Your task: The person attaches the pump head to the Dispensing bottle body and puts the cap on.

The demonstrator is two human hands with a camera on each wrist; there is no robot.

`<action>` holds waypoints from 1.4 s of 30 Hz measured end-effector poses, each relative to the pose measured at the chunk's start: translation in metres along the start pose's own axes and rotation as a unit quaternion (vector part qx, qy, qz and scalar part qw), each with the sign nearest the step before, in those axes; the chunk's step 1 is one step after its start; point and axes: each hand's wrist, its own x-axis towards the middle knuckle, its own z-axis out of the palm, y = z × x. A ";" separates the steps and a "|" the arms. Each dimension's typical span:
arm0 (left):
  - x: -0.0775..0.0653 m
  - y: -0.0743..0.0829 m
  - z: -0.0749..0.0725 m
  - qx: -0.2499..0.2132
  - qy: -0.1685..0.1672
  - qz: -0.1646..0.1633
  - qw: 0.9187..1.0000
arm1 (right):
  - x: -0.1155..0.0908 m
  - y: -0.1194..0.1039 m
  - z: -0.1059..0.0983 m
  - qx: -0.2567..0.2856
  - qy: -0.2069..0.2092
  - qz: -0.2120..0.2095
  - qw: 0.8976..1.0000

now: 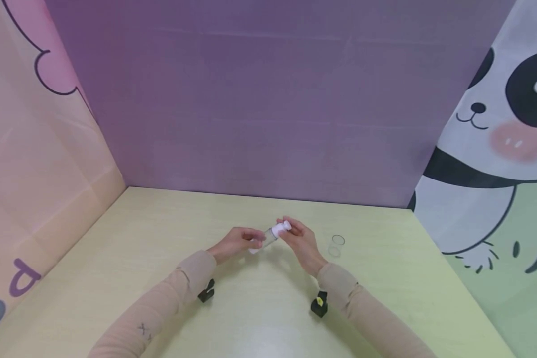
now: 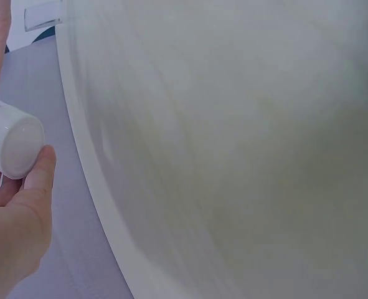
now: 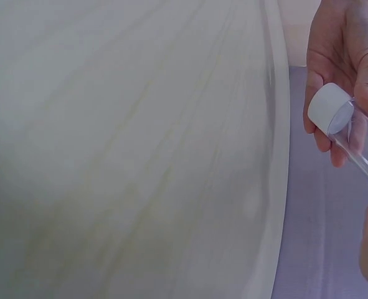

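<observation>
Left hand [image 1: 236,243] and right hand [image 1: 302,244] angle in toward each other, forearms forming a wide peak, and between them slants a clear bottle [image 1: 269,238]! Look at the left: thumb on one side, fingers on the other, pinching the bottle by its white base [image 2: 23,148]. Over on the right, fingers reach round behind while the thumb comes in from the front, pinching the white top [image 1: 281,228]. Pale sleeves [image 1: 161,308] run back from both wrists, with a small black device [image 1: 207,291] under the left cuff and another black device [image 1: 319,305], yellow-marked, under the right.

Just beyond the right hand, to its right, a clear cylinder [image 1: 336,246] is on the desk [image 1: 420,268], which spreads pale yellow beneath both hands. Ahead of them rises a creased purple backdrop [image 1: 268,104]; off to the left hand's side, a pink printed panel [image 1: 40,164] with outlined shapes and lettering; and well out past the right hand, a big panda print [image 1: 465,214] on a pale green panel [image 1: 514,303]!
</observation>
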 end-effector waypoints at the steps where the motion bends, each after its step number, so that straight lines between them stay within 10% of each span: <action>1: 0.000 0.000 0.000 -0.001 -0.001 0.000 1.000 | 0.000 -0.001 0.000 0.008 -0.004 -0.001 1.000; 42: -0.001 0.002 0.003 -0.003 0.009 -0.004 1.000 | -0.003 -0.002 0.003 0.017 0.027 0.004 0.999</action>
